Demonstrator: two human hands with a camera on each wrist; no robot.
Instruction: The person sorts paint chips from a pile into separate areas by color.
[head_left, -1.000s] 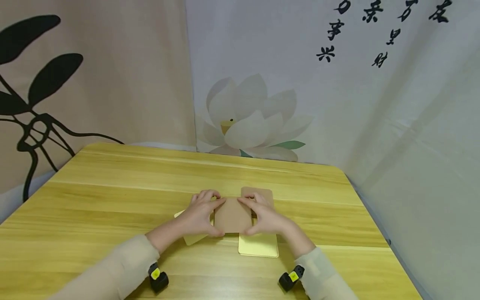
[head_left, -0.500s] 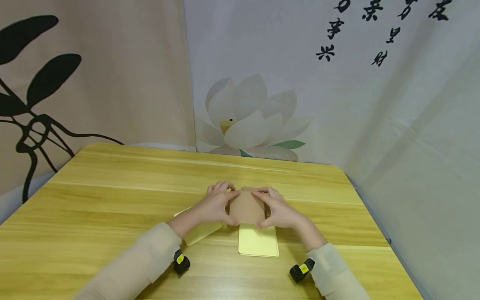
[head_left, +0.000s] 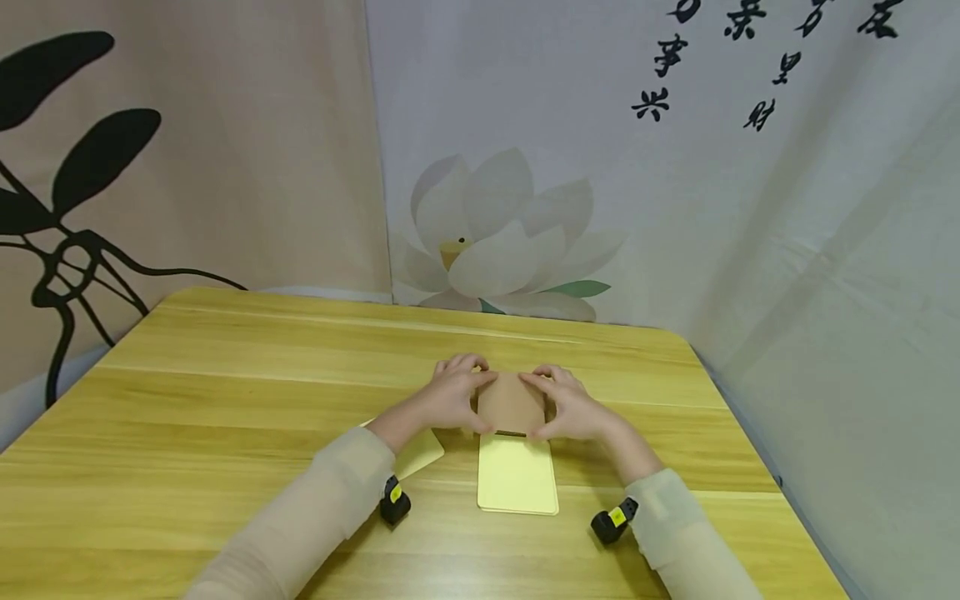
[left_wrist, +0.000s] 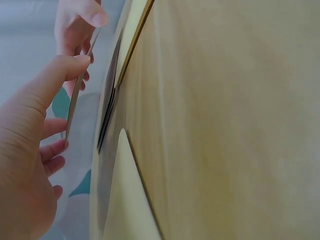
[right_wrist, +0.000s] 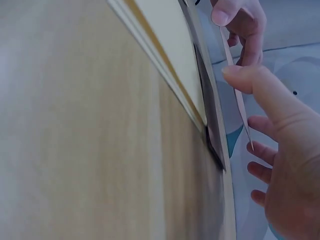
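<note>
Between both hands is a thin brown card (head_left: pixel 512 404) with a plain face, raised above the table. My left hand (head_left: pixel 455 396) pinches its left side, thumb at the near edge and fingers at the far edge. On the opposite side my right hand (head_left: pixel 573 407) grips it the same way. Below the held card, brown cards (right_wrist: pixel 212 135) lie on the table; in the head view they are mostly hidden. Right in front of them lies a neat stack of pale yellow cards (head_left: pixel 517 475).
Another pale yellow card (head_left: pixel 422 454) lies askew to the left, partly covered by the left forearm. Everything rests on a wood-grain table (head_left: pixel 262 383). A printed curtain (head_left: pixel 600 167) hangs behind its far edge.
Both hands have carried the brown card to the right and away from the body, until it covers the brown cards lying on the table. The yellow cards have stayed put.
</note>
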